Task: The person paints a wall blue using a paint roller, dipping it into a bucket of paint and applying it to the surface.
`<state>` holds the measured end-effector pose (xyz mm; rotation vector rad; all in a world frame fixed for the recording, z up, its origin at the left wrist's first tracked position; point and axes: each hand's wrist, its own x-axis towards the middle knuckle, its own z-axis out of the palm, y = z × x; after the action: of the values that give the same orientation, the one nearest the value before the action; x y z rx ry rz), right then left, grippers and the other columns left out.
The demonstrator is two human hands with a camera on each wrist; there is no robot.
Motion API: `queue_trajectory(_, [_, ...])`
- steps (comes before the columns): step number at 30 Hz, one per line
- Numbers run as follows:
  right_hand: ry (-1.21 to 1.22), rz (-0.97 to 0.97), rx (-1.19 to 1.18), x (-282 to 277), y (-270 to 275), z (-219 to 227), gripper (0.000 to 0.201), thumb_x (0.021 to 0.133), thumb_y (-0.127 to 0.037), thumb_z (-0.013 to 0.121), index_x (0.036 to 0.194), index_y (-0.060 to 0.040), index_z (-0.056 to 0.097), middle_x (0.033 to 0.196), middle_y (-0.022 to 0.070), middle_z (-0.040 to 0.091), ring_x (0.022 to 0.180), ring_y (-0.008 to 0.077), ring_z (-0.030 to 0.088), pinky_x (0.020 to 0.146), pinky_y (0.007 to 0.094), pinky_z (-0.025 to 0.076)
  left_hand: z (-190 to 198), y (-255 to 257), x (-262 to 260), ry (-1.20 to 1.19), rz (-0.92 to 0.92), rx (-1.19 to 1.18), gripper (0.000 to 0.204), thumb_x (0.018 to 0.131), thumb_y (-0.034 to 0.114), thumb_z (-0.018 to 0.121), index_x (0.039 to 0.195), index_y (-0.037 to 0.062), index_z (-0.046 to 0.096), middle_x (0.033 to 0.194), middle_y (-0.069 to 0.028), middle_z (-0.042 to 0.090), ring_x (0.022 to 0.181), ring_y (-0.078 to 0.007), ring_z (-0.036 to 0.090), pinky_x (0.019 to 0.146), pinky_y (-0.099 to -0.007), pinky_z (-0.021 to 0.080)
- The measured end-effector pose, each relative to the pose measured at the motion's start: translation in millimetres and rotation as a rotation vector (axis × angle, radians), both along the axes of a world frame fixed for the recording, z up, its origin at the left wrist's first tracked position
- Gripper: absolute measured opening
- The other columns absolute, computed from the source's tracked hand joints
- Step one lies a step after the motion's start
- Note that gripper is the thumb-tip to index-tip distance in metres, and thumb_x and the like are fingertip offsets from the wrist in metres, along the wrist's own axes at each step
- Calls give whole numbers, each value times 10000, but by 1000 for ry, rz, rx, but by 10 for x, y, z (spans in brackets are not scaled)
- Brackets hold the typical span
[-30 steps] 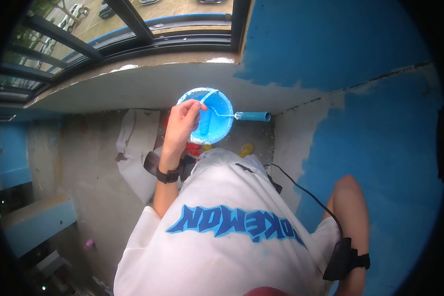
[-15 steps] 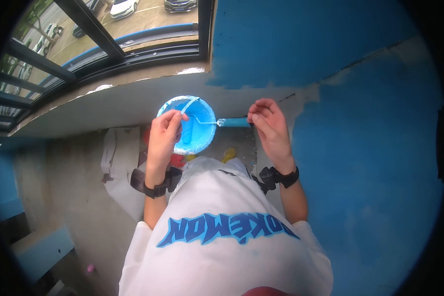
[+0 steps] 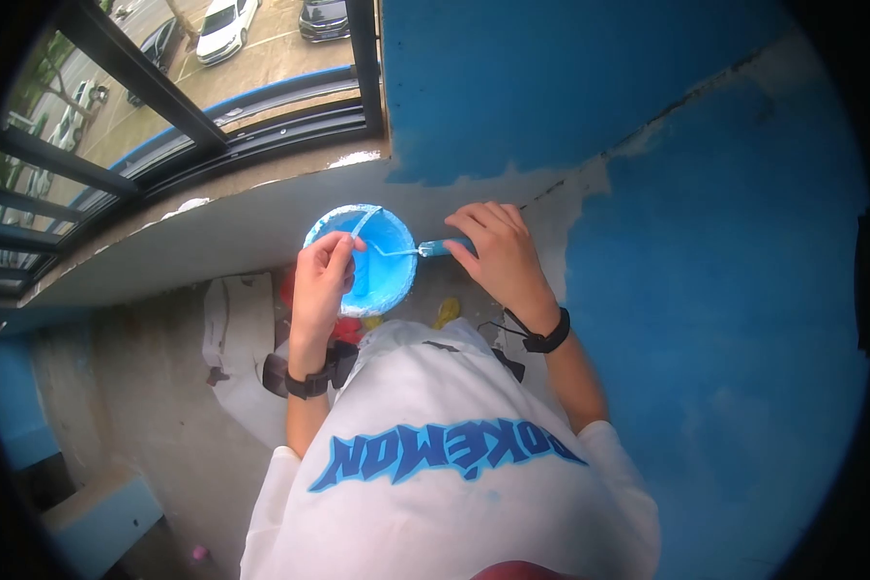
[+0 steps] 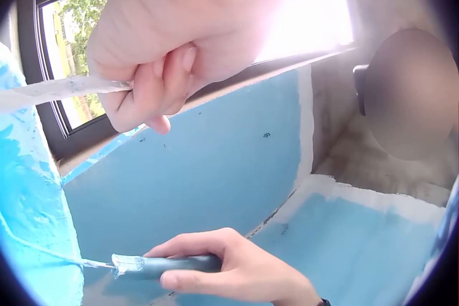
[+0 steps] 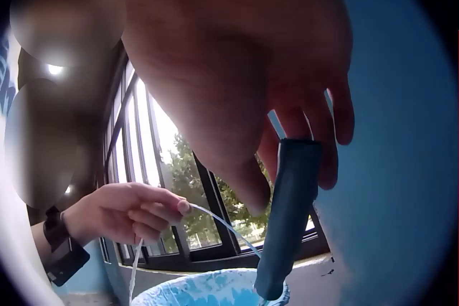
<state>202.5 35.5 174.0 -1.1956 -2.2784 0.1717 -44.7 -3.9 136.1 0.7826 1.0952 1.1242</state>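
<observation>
My left hand (image 3: 321, 285) pinches the pale, paint-smeared handle (image 3: 363, 223) of a bucket (image 3: 394, 275) holding bright blue paint. Inside the bucket lies the blue-coated head of a paint roller (image 3: 361, 278); its thin frame crosses the rim, and the teal grip (image 5: 290, 213) sticks out to the right. My right hand (image 3: 507, 253) is over that grip, thumb on one side and fingers on the other. In the right wrist view its fingers are extended, with a gap between thumb and grip.
A barred window (image 3: 164, 106) runs along the upper left above a grey sill wall. Blue-painted wall (image 3: 706, 290) fills the right side. Red and yellow items (image 3: 448, 311) lie on the floor below the bucket, and a white sheet (image 3: 237, 329) stands left of it.
My right hand has risen from beside my body to the roller's grip and now covers its end. My left hand keeps hold of the bucket handle; the view has shifted to the right.
</observation>
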Motion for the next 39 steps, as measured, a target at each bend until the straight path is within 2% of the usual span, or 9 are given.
queue_trajectory(2, [-336, 54, -245, -69, -96, 4, 191, 776, -202, 733, 849, -54, 637, 839, 105, 616, 786, 254, 617, 663, 338, 470, 67, -3, -54, -55, -12, -18, 223, 992, 172, 503, 881, 19, 621, 592, 93, 366, 500, 0, 294, 449, -184, 215])
queue_trajectory(5, [-640, 42, -326, -165, -187, 85, 199, 758, -225, 736, 750, -65, 618, 704, 94, 621, 677, 260, 634, 598, 367, 450, 63, 6, -123, -121, -9, -24, 224, 995, 178, 501, 893, 15, 615, 587, 96, 360, 491, 0, 290, 449, -183, 217])
queue_trajectory(9, [-526, 77, -299, -102, -323, 303, 212, 786, -250, 716, 780, -66, 612, 661, 96, 594, 662, 274, 624, 592, 358, 473, -22, -34, -96, -149, 39, 22, 230, 1005, 203, 495, 926, 19, 607, 583, 101, 326, 485, 0, 257, 446, -184, 203])
queue_trajectory(14, [-710, -62, -287, -518, -512, 736, 63, 761, -72, 659, 719, -53, 616, 649, 103, 595, 644, 272, 632, 576, 362, 484, 104, -43, -216, -272, -70, 35, 228, 1005, 201, 500, 970, 7, 615, 588, 100, 306, 490, -5, 240, 448, -191, 193])
queue_trajectory(18, [-656, -81, -263, -456, -541, 497, 35, 736, -45, 635, 701, -43, 626, 649, 114, 607, 627, 269, 638, 563, 370, 486, 219, -38, 40, -231, -151, 46, 263, 1003, 200, 507, 1002, -27, 641, 589, 97, 280, 496, -19, 215, 460, -208, 183])
queue_trajectory(24, [-607, -19, -787, -67, -488, -44, 122, 775, -141, 663, 791, -21, 671, 773, 171, 658, 781, 340, 667, 685, 425, 518, 242, -48, -86, -168, -134, 115, 271, 1003, 196, 508, 1025, -38, 643, 590, 95, 286, 501, -15, 216, 465, -210, 185])
queue_trajectory(26, [-399, -28, -887, -27, -477, -136, 187, 821, -169, 645, 858, 13, 668, 804, 208, 657, 809, 401, 648, 720, 462, 512, 160, -61, -126, -130, -40, 100, 263, 1003, 195, 508, 1027, -30, 641, 584, 96, 288, 496, -11, 223, 462, -205, 189])
queue_trajectory(34, [-263, -102, -850, 247, -619, 116, 267, 852, -266, 658, 856, -7, 593, 765, 214, 639, 756, 414, 631, 681, 476, 494, -74, -67, -108, -90, 81, 60, 238, 1012, 206, 484, 1002, 8, 615, 600, 95, 304, 498, -1, 248, 445, -187, 209])
queue_trajectory(39, [-107, -115, -808, 592, -807, -329, 281, 857, -258, 666, 903, 6, 580, 737, 236, 622, 715, 435, 612, 617, 459, 483, -71, -56, 99, -173, 67, 30, 240, 1018, 204, 469, 1017, 0, 594, 586, 92, 293, 478, -9, 237, 439, -188, 214])
